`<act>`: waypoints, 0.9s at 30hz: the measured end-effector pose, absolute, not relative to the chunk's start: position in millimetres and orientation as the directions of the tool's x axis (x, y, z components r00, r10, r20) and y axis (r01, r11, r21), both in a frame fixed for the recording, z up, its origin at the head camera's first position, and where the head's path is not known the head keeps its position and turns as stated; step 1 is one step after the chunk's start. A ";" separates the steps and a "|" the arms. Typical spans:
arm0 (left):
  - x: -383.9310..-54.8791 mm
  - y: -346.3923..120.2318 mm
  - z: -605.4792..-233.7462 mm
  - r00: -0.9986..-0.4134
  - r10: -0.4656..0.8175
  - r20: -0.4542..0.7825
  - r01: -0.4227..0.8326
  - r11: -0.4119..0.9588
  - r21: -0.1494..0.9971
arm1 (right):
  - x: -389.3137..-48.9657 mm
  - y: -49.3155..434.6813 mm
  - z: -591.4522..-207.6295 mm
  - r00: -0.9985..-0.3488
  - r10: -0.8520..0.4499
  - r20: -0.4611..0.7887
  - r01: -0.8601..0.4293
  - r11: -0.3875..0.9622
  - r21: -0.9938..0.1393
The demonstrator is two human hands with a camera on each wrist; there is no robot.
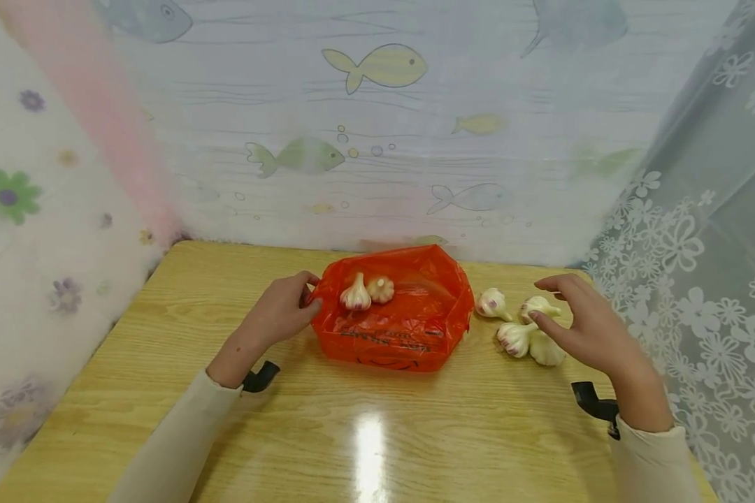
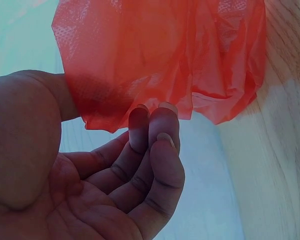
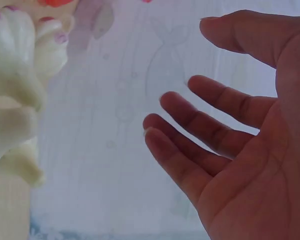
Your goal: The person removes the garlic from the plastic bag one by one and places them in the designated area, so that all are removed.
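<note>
A red plastic bag (image 1: 390, 349) lies with its mouth spread wide on the wooden table, and two garlic bulbs (image 1: 356, 295) sit inside toward its left end. My left hand (image 1: 279, 307) pinches the bag's left rim; the left wrist view shows the red plastic (image 2: 135, 55) between thumb and curled fingers, the thumb tip hidden behind it. Right of the bag, several loose garlic bulbs (image 1: 514, 339) lie in a cluster. Over that cluster's right side hovers my right hand (image 1: 588, 332), fingers loosely bent and holding nothing. In the right wrist view the bulbs (image 3: 12, 55) stand apart from its fingertips.
The wooden table (image 1: 465, 433) runs up to a fish-printed curtain (image 1: 377, 188) at the back. A flower-patterned curtain (image 1: 56, 230) borders the left, and a grey lace-like one (image 1: 717, 293) the right. Black wrist mounts (image 1: 594, 402) stick out below the wrists.
</note>
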State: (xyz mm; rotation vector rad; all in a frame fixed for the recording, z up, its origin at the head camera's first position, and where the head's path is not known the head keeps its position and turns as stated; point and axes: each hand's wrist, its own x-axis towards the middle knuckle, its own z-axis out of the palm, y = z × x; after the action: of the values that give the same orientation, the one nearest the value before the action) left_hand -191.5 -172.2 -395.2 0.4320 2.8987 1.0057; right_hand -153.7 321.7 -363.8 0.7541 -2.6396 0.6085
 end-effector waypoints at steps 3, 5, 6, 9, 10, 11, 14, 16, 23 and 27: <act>-192.0 -171.9 -396.0 -0.961 0.273 0.047 0.243 0.753 0.612 | -158.4 313.4 -358.0 -0.798 -0.432 0.420 -0.573 0.760 -0.307; -192.3 -171.8 -396.5 -0.962 0.271 0.043 0.240 0.753 0.613 | -162.2 308.0 -353.7 -0.793 -0.446 0.416 -0.585 0.749 -0.311; -192.3 -171.9 -396.5 -0.962 0.270 0.043 0.239 0.753 0.614 | -164.3 304.8 -351.2 -0.790 -0.456 0.411 -0.591 0.743 -0.313; -192.5 -172.2 -396.6 -0.962 0.269 0.041 0.237 0.752 0.615 | -171.4 295.4 -344.8 -0.779 -0.491 0.391 -0.614 0.724 -0.315; -192.6 -172.2 -396.7 -0.962 0.270 0.042 0.238 0.753 0.614 | -173.6 292.5 -342.9 -0.776 -0.502 0.383 -0.621 0.717 -0.318; -192.7 -172.4 -396.9 -0.962 0.270 0.043 0.239 0.753 0.613 | -175.8 289.6 -341.1 -0.773 -0.512 0.375 -0.626 0.712 -0.318; -192.9 -172.5 -397.4 -0.961 0.270 0.049 0.243 0.753 0.611 | -181.7 281.0 -336.5 -0.763 -0.537 0.359 -0.642 0.695 -0.325; -193.0 -172.6 -397.9 -0.961 0.271 0.052 0.245 0.752 0.612 | -185.3 275.6 -332.9 -0.753 -0.553 0.358 -0.655 0.684 -0.321; -193.5 -172.8 -398.9 -0.962 0.269 0.055 0.244 0.748 0.618 | -197.9 258.4 -319.3 -0.691 -0.619 0.375 -0.717 0.654 -0.242; -193.5 -173.0 -398.6 -0.960 0.272 0.061 0.251 0.748 0.614 | -204.2 250.4 -312.7 -0.659 -0.653 0.373 -0.746 0.629 -0.217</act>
State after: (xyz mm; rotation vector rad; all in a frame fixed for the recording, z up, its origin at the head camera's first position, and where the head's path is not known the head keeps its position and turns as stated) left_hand -193.5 -173.0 -398.6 0.4355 2.9070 1.0132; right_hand -204.2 250.4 -312.7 1.1374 -2.5938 0.5188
